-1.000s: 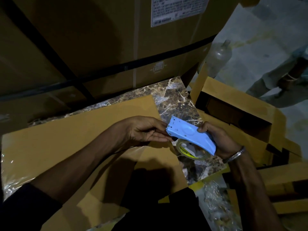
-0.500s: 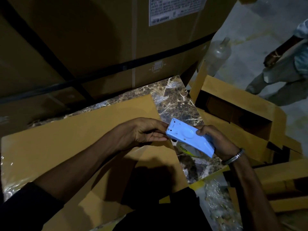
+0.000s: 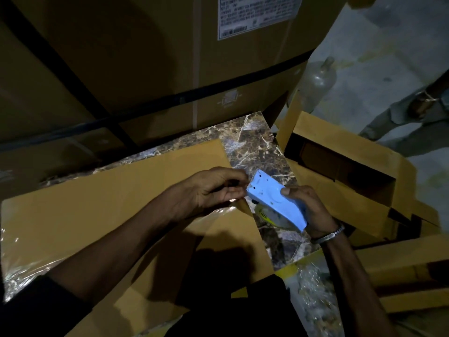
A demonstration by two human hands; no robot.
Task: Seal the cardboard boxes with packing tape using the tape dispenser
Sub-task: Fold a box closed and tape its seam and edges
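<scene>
Head cam looks down on two bare hands working over flat brown cardboard sheets (image 3: 116,215) that lie on a brown marble-pattern slab (image 3: 252,147). Right hand (image 3: 308,207) grips the rear of a light-blue plastic tape dispenser (image 3: 274,203), fingers curled round its lower end, thumb on top; the dispenser sits tilted, serrated edge pointing up-left twd the other hand. A roll of clear packing tape w/ yellow core (image 3: 272,217) hangs under the blue body, just left of the right palm. Left hand (image 3: 213,190) is right at the toothed end, thumb and fingers pinched together at the tape's free end; a shiny clear strip shows just below the fingers, exact hold hard to make out in dim light. Big strapped brown carton w/ white label (image 3: 170,57) stands behind the slab. Open brown cardboard box (image 3: 340,161) sits to the right, near the dispenser but apart. Clear plastic bottle (image 3: 318,81) stands on grey floor beyond; another person's hand (image 3: 422,105) at far right edge.
</scene>
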